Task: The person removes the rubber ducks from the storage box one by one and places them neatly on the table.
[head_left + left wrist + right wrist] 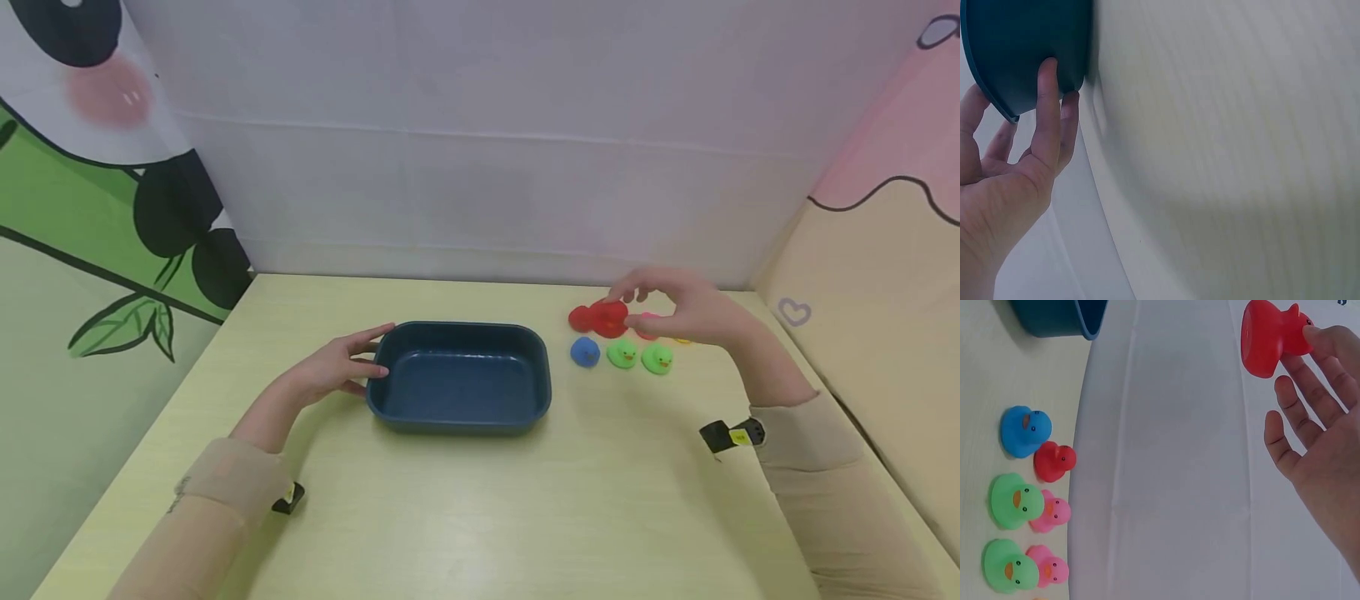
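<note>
Pinched in my right hand (686, 308) is a red rubber duck (1266, 337), raised above the far right part of the table. Its thumb and a fingertip are at the duck's head, while the other fingers spread apart. Below are a blue duck (1024, 431), a smaller-looking red duck (1054, 461), two green ducks (1016, 501) and two pink ducks (1050, 514). At the left end of a dark blue rectangular basin (457, 423), my left hand (333, 371) holds the rim. One digit reaches over the edge, and other fingers touch the outer wall.
The basin stands upright on the pale wooden table (450, 508), left of the ducks. A yellow thing (682, 341) shows partly under my right hand. White cloth (480, 192) hangs behind the table, and a printed panel (885, 300) borders its right side.
</note>
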A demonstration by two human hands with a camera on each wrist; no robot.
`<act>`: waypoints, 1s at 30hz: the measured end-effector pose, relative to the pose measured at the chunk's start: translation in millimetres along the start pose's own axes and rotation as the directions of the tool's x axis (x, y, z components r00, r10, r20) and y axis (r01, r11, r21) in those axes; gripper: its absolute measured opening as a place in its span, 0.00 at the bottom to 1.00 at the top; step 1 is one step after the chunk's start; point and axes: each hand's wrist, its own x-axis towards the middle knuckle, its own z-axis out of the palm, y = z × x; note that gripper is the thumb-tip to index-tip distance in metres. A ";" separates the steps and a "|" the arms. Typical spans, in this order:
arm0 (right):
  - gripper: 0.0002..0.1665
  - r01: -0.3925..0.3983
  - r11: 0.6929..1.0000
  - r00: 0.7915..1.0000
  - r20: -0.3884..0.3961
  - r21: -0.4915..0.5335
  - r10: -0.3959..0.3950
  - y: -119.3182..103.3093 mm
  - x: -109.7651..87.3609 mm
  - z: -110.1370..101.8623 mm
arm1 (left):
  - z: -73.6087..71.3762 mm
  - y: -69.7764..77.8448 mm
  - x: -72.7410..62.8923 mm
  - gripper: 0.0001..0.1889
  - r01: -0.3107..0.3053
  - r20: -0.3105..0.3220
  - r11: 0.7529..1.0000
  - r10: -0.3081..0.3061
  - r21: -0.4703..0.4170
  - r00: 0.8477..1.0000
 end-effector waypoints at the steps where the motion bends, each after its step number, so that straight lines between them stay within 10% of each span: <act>1: 0.21 0.013 1.000 1.000 -0.004 0.000 -0.013 1.3 -2.8 -2.7 | 0.2 0.0 0.1 0.43 0.001 -0.001 1.000 -0.001 0.000 1.000; 9: 0.25 0.018 0.998 0.999 -0.039 -0.054 -0.020 13.4 -28.1 -25.9 | 0.5 -0.1 0.9 0.41 0.001 0.003 1.000 -0.001 0.003 1.000; 20: 0.22 -0.188 0.973 0.978 -0.112 -0.132 0.173 32.3 -62.4 -47.4 | 0.5 -0.1 0.2 0.41 -0.001 0.002 1.000 0.001 0.001 1.000; 30: 0.17 -0.389 0.907 0.919 -0.141 -0.163 0.369 62.8 -86.8 -51.5 | 0.7 0.0 0.2 0.41 -0.005 0.004 1.000 0.005 -0.004 1.000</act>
